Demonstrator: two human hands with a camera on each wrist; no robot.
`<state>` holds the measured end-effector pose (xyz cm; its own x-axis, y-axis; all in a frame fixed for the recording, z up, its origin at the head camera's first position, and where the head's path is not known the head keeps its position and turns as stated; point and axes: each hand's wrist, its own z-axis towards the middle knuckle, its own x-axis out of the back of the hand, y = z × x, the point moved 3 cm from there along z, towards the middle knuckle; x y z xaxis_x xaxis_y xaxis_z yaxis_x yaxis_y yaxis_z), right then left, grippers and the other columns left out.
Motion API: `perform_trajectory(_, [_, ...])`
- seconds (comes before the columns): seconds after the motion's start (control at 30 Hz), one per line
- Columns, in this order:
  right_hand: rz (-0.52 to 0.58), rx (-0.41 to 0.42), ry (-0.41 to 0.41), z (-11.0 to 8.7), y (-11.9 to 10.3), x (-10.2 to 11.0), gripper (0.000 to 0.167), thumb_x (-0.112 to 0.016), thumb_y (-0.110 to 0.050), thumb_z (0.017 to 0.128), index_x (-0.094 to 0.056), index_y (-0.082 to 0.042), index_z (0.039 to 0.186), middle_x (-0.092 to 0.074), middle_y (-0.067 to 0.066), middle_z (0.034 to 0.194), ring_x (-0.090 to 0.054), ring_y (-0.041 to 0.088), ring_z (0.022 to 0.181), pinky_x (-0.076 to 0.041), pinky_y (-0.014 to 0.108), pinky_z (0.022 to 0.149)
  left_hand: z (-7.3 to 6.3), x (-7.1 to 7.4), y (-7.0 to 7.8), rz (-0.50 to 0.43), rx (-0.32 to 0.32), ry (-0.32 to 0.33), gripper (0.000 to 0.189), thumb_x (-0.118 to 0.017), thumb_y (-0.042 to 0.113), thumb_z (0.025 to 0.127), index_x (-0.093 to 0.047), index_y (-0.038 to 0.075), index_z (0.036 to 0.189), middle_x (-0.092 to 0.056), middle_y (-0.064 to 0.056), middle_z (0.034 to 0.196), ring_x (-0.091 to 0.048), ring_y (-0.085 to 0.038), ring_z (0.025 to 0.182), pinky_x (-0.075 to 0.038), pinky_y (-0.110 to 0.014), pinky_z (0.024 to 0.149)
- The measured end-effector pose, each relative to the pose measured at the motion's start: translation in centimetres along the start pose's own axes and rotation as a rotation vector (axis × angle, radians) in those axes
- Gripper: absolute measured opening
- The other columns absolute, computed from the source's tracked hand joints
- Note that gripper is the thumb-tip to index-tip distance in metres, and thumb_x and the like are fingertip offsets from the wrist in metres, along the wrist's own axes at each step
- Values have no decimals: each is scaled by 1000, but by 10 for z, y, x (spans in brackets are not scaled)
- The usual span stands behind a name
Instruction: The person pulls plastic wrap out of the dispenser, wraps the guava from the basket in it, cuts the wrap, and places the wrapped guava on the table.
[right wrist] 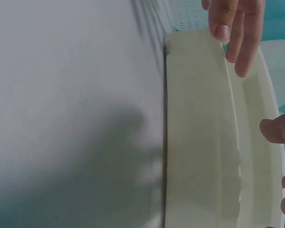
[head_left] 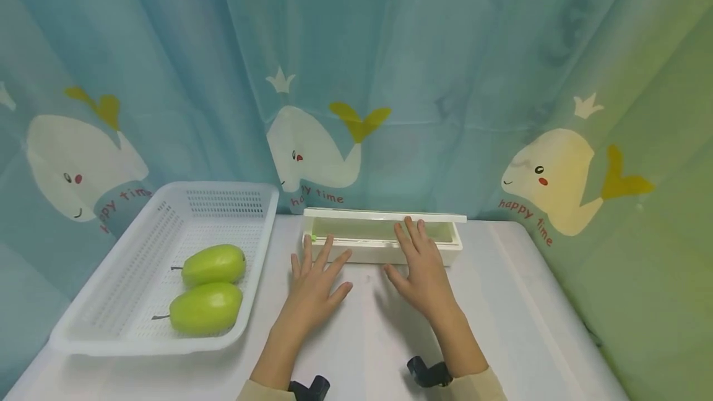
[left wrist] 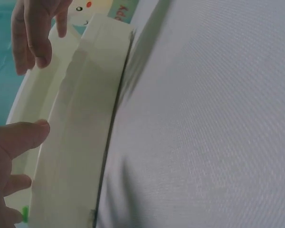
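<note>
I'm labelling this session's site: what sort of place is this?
Probably a small curtained-off tabletop work area: a whale-print curtain hangs behind a white table, on which an open white box stands.

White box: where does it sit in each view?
Head: white box, just below and right of centre.
Left wrist: left side, slanting up from the bottom edge.
Right wrist: right of centre, running down to the bottom edge.
Shared landmark: right hand, right of centre, top left and right edge respectively.
</note>
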<state>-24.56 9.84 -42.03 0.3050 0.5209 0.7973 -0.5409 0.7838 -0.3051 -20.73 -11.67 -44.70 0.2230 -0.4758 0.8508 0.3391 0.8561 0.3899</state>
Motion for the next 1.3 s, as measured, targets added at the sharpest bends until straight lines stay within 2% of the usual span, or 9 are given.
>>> perform_trajectory(0.3, [-63,29,-48,11,3,8,81,-81,-27,80,-44,-6,149,-37,20,157,-31,46,145,-40,69,102,3,8,-1,22,21,-11,55,-71,35,92,-55,22,143,-32,-20,159,-9,-56,146,-14,-81,106])
perform_trajectory(0.5, [-93,24,-135,16,7,13,80,-78,-29,84,-41,-8,152,-35,17,159,-29,41,147,-38,65,107,10,27,-2,3,13,108,56,-72,29,91,-54,19,143,-29,-20,161,-7,-54,148,-16,-78,109])
perform_trajectory(0.6, [-104,40,-168,19,8,16,79,-76,-30,86,-40,-10,153,-33,16,160,-28,39,148,-37,64,109,17,33,-3,14,-2,131,60,-73,28,91,-51,16,146,-22,-20,163,-5,-53,149,-16,-78,109])
perform_trajectory(0.73, [-134,69,-172,22,9,20,79,-77,-30,85,-40,-9,153,-34,17,159,-29,40,147,-38,62,109,31,38,1,61,-29,84,67,-70,33,93,-44,16,151,-15,-20,165,-2,-53,148,-16,-78,109])
perform_trajectory(0.9, [-163,91,-183,26,10,20,80,-78,-30,85,-41,-8,152,-35,20,158,-29,42,146,-36,62,110,45,40,4,88,-15,6,72,-69,35,94,-36,18,155,-10,-20,165,2,-53,148,-12,-77,111])
perform_trajectory(1.13, [-173,91,-175,32,12,20,79,-78,-29,84,-42,-7,151,-34,21,158,-24,45,148,-30,64,113,59,38,6,151,-10,-41,74,-67,40,94,-36,13,155,-14,-17,166,-3,-54,148,-15,-78,109])
perform_trajectory(1.3, [-195,101,-172,39,15,19,79,-78,-27,84,-41,-10,152,-33,20,159,-25,46,147,-31,64,113,70,37,6,197,-8,-71,78,-66,42,94,-30,14,157,-12,-18,166,-3,-57,147,-14,-80,108])
